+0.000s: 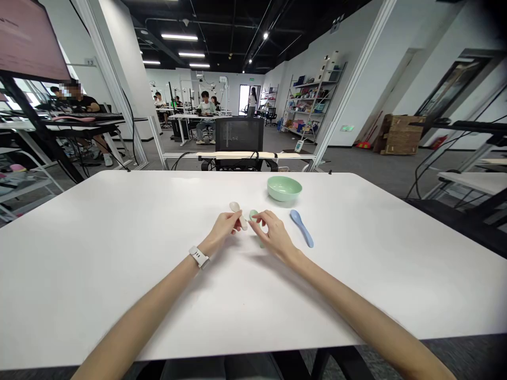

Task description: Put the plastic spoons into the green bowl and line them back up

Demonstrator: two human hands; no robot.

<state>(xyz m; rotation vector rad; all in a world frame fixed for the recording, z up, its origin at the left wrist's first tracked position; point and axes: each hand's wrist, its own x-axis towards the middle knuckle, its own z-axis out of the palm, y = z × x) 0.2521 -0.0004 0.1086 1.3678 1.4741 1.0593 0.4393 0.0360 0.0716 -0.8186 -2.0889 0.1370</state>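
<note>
My left hand (224,227) pinches a cream plastic spoon (238,215) by its handle, with the bowl of the spoon pointing up and left. My right hand (275,236) is close beside it, its fingertips gripping a pale green plastic spoon (254,215), whose handle runs down behind the fingers. A blue plastic spoon (302,228) lies on the white table (119,264) just right of my right hand, untouched. A mint green bowl (284,189) stands beyond my hands near the far edge. A white watch (198,257) circles my left wrist.
Past the far table edge stand a black mesh office chair (239,134) and a pale bar with cables. Other people sit at desks at the left and farther back. Metal shelves (312,103) and a wooden crate (400,135) stand along the right wall.
</note>
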